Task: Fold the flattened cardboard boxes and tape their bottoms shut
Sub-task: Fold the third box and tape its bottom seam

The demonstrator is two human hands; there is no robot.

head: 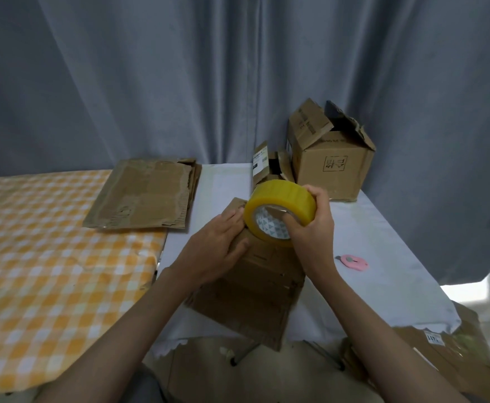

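Observation:
A brown cardboard box (252, 298) lies on the white-covered table (383, 257) in front of me, its bottom side up. My right hand (315, 219) grips a yellow tape roll (281, 212) just above the box's far end, fingers hooked through the core. My left hand (220, 242) rests on the box beside the roll, fingers near the roll's edge. A stack of flattened boxes (142, 196) lies to the left. Two folded boxes stand at the back: a large one (334, 167) and a small one (267, 164).
A pink box cutter (354, 261) lies on the white cloth to the right. An orange checked cloth (49, 271) covers the left table. A grey curtain (180, 77) hangs behind. More cardboard (441, 353) lies on the floor at lower right.

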